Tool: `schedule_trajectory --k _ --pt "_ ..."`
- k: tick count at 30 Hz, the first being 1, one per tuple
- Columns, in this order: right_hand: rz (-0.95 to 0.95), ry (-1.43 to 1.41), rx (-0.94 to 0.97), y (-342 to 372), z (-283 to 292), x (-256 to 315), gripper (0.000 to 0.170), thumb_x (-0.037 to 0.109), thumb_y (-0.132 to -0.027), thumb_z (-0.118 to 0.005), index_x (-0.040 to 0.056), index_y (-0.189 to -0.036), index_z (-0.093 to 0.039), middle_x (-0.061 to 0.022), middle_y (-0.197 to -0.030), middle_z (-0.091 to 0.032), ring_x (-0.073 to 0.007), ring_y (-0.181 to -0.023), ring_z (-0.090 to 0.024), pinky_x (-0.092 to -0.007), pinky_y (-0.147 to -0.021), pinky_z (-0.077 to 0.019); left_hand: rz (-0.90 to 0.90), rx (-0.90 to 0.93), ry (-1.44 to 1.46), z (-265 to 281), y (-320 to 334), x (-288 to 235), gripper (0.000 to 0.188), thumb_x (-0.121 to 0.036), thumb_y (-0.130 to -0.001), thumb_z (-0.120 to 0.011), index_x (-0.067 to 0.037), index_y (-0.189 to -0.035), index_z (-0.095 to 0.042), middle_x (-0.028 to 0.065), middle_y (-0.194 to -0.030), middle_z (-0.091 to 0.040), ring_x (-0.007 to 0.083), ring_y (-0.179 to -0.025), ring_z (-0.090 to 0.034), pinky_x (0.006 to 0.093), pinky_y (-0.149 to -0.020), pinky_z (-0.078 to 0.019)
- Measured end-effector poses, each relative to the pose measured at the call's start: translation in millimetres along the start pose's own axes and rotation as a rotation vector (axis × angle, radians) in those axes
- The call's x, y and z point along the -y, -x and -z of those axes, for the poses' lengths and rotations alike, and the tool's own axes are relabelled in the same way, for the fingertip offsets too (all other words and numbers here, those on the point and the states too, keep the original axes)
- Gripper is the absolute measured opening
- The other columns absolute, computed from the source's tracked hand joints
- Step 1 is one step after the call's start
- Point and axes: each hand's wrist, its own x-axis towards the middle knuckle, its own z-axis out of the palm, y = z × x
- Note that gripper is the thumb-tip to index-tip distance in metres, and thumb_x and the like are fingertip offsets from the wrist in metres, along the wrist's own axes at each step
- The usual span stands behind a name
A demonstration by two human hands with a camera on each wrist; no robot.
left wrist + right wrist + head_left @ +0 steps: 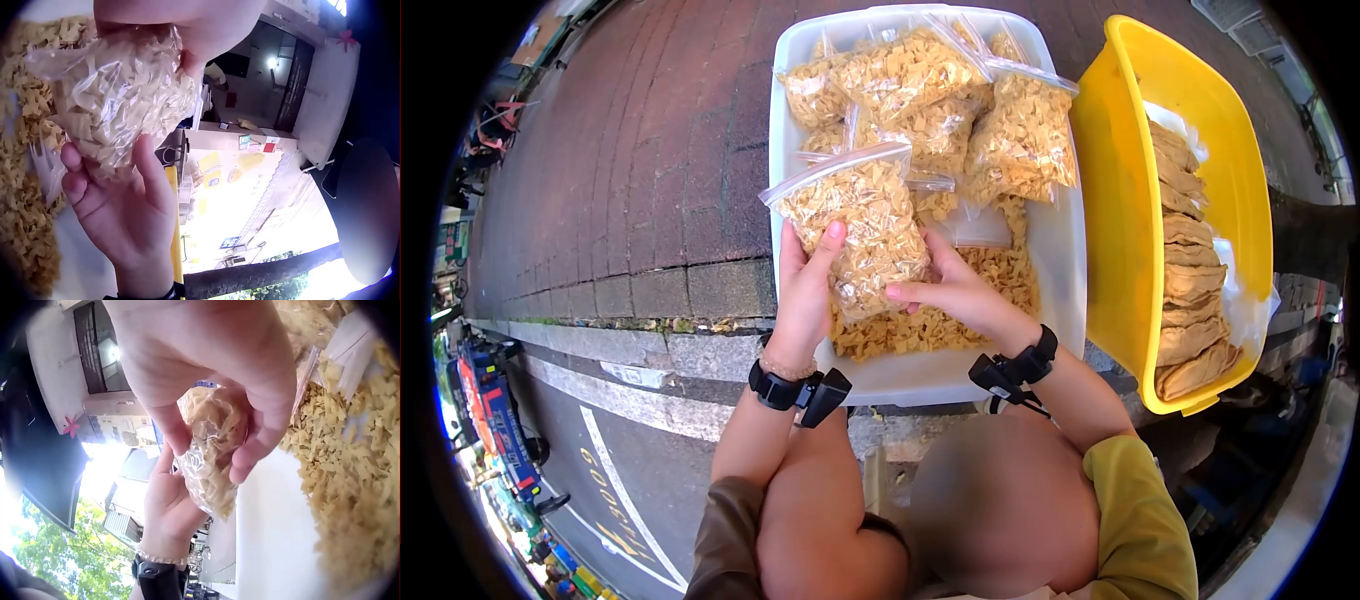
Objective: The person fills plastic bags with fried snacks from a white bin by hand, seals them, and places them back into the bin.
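Note:
A clear zip bag [865, 220] filled with small pale-yellow dried pieces is held over the near half of a white plastic tub [1062, 290]. My left hand [802, 285] grips its left side, thumb across the front. From the right, my right hand [960, 290] holds the lower edge, its thumb on the front. In the left wrist view the bag [119, 100] sits between both hands. The right wrist view shows the fingers and thumb of my right hand [212, 369] around the bulging bag. Loose pieces [880, 338] of the same kind lie in the tub below.
Several filled zip bags [910, 75] are piled in the tub's far half. A flat clear bag [980, 230] lies on the loose pieces. To the right stands a yellow bin [1125, 200] with a row of folded brown sheets [1190, 290]. Brick paving [640, 150] extends left.

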Motion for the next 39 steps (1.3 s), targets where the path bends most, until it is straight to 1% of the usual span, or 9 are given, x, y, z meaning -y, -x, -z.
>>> schedule_trajectory --k 6,10,16,19,23,30,33,38,39 --pt "0.296 -0.117 -0.342 -6 -2 32 0.062 0.022 -0.082 -0.079 0.0041 -0.128 -0.040 -0.0079 -0.105 -0.062 -0.0129 -0.080 -0.063 -0.0252 -0.064 -0.0504 0.101 0.165 -0.094 15 -11 11 0.060 -0.047 -0.102 -0.037 -0.007 -0.146 -0.030 0.0151 -0.146 -0.038 0.0261 -0.131 -0.042 0.0414 -0.111 -0.0288" --pt "0.458 -0.393 -0.432 -18 13 68 0.056 0.021 -0.087 -0.074 0.0066 -0.129 -0.040 -0.0066 -0.105 -0.060 -0.0127 -0.078 -0.058 -0.0249 -0.065 -0.0479 0.387 0.335 -0.230 30 -10 41 0.059 -0.046 -0.100 -0.044 -0.008 -0.144 -0.034 0.0152 -0.142 -0.043 0.0261 -0.128 -0.045 0.0404 -0.111 -0.0289" --pt "0.463 -0.638 -0.422 -72 63 114 0.049 0.024 -0.090 -0.070 0.0078 -0.128 -0.043 -0.0102 -0.109 -0.053 -0.0180 -0.082 -0.054 -0.0283 -0.073 -0.0481 0.503 0.351 -0.384 30 -5 72 0.050 -0.037 -0.098 -0.053 -0.009 -0.138 -0.046 0.0048 -0.138 -0.049 0.0158 -0.130 -0.040 0.0324 -0.109 -0.0282" --pt "0.348 -0.909 -0.486 -90 74 133 0.034 0.032 -0.093 -0.066 0.0072 -0.114 -0.054 -0.0099 -0.100 -0.049 -0.0190 -0.083 -0.049 -0.0287 -0.074 -0.0479 0.532 0.370 -0.384 35 -8 80 0.049 -0.035 -0.098 -0.052 -0.007 -0.138 -0.045 0.0050 -0.139 -0.049 0.0159 -0.129 -0.041 0.0308 -0.108 -0.0281" --pt "0.347 -0.963 -0.541 -103 83 132 0.031 0.027 -0.094 -0.065 0.0062 -0.114 -0.053 -0.0109 -0.099 -0.049 -0.0193 -0.083 -0.050 -0.0289 -0.075 -0.0476 0.583 0.400 -0.475 49 -11 102 0.050 -0.032 -0.098 -0.052 -0.004 -0.139 -0.045 0.0076 -0.139 -0.048 0.0179 -0.129 -0.041 0.0302 -0.109 -0.0285" --pt "0.399 -0.845 -0.403 -73 65 134 0.049 0.005 -0.091 -0.054 -0.0053 -0.131 -0.029 -0.0240 -0.134 -0.031 -0.0305 -0.110 -0.053 -0.0351 -0.093 -0.0475 0.613 0.608 -0.795 58 -7 120 0.055 -0.037 -0.097 -0.052 -0.002 -0.139 -0.044 0.0133 -0.141 -0.043 0.0236 -0.133 -0.038 0.0325 -0.110 -0.0285" --pt "0.293 -0.818 -0.324 -41 52 116 0.044 0.010 -0.092 -0.053 -0.0041 -0.130 -0.036 -0.0203 -0.129 -0.042 -0.0273 -0.105 -0.055 -0.0348 -0.090 -0.0477 0.576 0.626 -0.881 59 -8 123 0.055 -0.037 -0.097 -0.052 -0.002 -0.138 -0.045 0.0150 -0.142 -0.041 0.0265 -0.133 -0.037 0.0342 -0.111 -0.0292" --pt "0.005 -0.672 -0.174 -15 52 23 0.019 0.016 -0.091 -0.055 0.0057 -0.107 -0.058 -0.0033 -0.092 -0.060 -0.0180 -0.086 -0.056 -0.0308 -0.079 -0.0461 0.373 0.622 -1.018 61 -9 133 0.047 -0.033 -0.094 -0.055 -0.002 -0.130 -0.053 0.0181 -0.131 -0.051 0.0317 -0.128 -0.043 0.0374 -0.107 -0.0350" --pt "-0.107 -0.644 -0.315 -15 52 0 0.014 0.017 -0.090 -0.056 0.0076 -0.101 -0.058 -0.0020 -0.090 -0.059 -0.0173 -0.083 -0.055 -0.0312 -0.078 -0.0453 0.350 0.571 -1.052 50 -9 116 0.043 -0.032 -0.093 -0.056 -0.003 -0.125 -0.056 0.0183 -0.125 -0.054 0.0328 -0.123 -0.047 0.0385 -0.104 -0.0377"
